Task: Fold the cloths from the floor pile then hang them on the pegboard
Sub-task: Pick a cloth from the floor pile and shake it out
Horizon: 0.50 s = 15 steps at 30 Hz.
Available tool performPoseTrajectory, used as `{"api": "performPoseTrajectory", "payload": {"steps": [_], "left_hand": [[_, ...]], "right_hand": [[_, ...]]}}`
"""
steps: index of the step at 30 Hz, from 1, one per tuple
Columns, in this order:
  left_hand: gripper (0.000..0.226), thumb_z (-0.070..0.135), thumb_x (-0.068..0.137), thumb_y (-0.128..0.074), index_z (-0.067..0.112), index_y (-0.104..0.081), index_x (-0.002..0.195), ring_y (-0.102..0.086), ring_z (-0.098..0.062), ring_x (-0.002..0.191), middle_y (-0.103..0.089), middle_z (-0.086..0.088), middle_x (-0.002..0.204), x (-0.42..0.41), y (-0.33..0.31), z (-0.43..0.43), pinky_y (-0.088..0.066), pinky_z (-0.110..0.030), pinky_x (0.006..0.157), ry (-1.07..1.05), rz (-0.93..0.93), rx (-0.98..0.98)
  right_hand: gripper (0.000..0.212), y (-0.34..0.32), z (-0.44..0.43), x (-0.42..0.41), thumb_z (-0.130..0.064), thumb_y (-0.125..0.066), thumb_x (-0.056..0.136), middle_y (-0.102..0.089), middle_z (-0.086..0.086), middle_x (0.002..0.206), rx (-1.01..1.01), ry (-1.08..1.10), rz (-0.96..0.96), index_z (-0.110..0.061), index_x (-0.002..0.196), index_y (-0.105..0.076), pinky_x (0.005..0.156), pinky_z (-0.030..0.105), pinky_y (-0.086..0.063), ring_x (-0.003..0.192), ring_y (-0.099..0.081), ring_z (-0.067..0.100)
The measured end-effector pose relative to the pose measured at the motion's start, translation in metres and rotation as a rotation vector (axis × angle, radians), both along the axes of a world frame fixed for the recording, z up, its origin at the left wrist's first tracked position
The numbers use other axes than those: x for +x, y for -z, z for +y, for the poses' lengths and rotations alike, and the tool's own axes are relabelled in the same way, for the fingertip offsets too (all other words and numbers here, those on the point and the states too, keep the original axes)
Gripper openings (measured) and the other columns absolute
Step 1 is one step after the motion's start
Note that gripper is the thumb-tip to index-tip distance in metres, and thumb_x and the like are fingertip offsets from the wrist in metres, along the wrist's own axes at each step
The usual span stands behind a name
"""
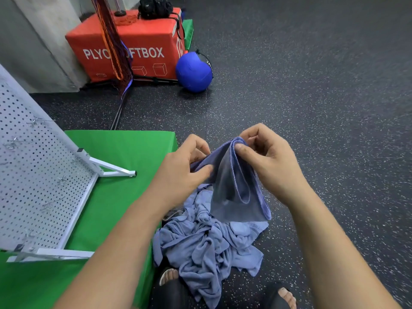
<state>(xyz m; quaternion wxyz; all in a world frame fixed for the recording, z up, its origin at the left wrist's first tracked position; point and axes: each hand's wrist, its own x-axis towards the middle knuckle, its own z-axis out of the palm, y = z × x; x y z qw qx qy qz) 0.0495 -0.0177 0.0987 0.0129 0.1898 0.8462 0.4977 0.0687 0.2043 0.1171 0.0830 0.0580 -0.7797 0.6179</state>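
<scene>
We hold a blue cloth [234,181] above the floor pile [207,248], our left hand [185,170] and right hand [269,159] pinching its top edge, beside the pegboard [33,175].

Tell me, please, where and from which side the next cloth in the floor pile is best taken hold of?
Probably the flat corner spread on the floor at the right edge of the pile, pinched from above on the open floor side. It lies smooth and free, whereas the middle is bunched in folds and the green mat crowds the left.
</scene>
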Motion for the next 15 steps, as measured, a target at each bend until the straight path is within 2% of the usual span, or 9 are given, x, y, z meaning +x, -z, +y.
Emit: {"api": "performPoseTrajectory", "payload": {"steps": [3, 5, 7, 9, 12, 15], "left_hand": [[0.027, 0.009, 0.093, -0.074, 0.027, -0.056, 0.104, -0.065, -0.032, 0.080, -0.072, 0.002, 0.084, -0.002, 0.001, -0.003, -0.055, -0.053, 0.082, 0.003, 0.009, -0.013], [0.025, 0.010, 0.092, -0.075, 0.028, -0.060, 0.101, -0.070, -0.027, 0.083, -0.072, 0.006, 0.086, -0.002, 0.000, -0.002, -0.056, -0.052, 0.084, -0.010, 0.061, -0.030], [0.024, 0.018, 0.091, -0.080, 0.030, -0.063, 0.102, -0.074, -0.017, 0.085, -0.073, 0.010, 0.090, -0.001, -0.003, -0.001, -0.058, -0.041, 0.083, -0.066, 0.104, 0.001], [0.028, 0.019, 0.093, -0.082, 0.033, -0.062, 0.107, -0.074, -0.009, 0.085, -0.074, 0.011, 0.092, 0.002, -0.008, 0.001, -0.054, -0.027, 0.078, -0.128, 0.173, 0.032], [0.020, 0.005, 0.097, -0.071, 0.024, -0.068, 0.102, -0.067, -0.010, 0.079, -0.070, 0.010, 0.086, 0.008, -0.015, 0.008, -0.049, -0.027, 0.074, -0.078, 0.315, -0.034], [0.024, -0.003, 0.090, -0.066, 0.019, -0.076, 0.090, -0.063, -0.009, 0.079, -0.068, 0.011, 0.087, 0.019, -0.017, 0.024, -0.045, -0.021, 0.073, -0.069, 0.350, -0.058]], "right_hand": [[0.010, 0.000, 0.003, 0.000, -0.013, -0.074, 0.099, -0.060, -0.010, 0.075, 0.022, 0.026, 0.026, -0.017, 0.094, -0.067, 0.062, 0.019, -0.041, 0.066, -0.049, 0.006], [0.012, 0.001, 0.002, 0.000, -0.015, -0.075, 0.098, -0.060, -0.015, 0.074, 0.060, 0.067, 0.042, -0.022, 0.092, -0.066, 0.063, 0.018, -0.041, 0.065, -0.050, 0.004], [0.013, 0.002, 0.002, -0.001, -0.018, -0.075, 0.098, -0.060, -0.016, 0.072, 0.094, 0.127, 0.068, -0.024, 0.091, -0.065, 0.063, 0.018, -0.041, 0.065, -0.050, 0.004], [0.013, 0.001, 0.003, -0.002, -0.020, -0.075, 0.097, -0.062, -0.011, 0.074, 0.103, 0.185, 0.098, -0.026, 0.092, -0.065, 0.064, 0.021, -0.042, 0.066, -0.051, 0.006], [0.013, 0.001, 0.005, -0.002, -0.023, -0.077, 0.096, -0.068, -0.003, 0.078, 0.121, 0.260, 0.120, -0.026, 0.093, -0.064, 0.065, 0.026, -0.047, 0.067, -0.055, 0.009], [0.014, 0.000, 0.001, -0.002, -0.021, -0.078, 0.093, -0.068, -0.004, 0.076, 0.150, 0.333, 0.155, -0.023, 0.089, -0.065, 0.066, 0.028, -0.050, 0.066, -0.056, 0.006]]}}
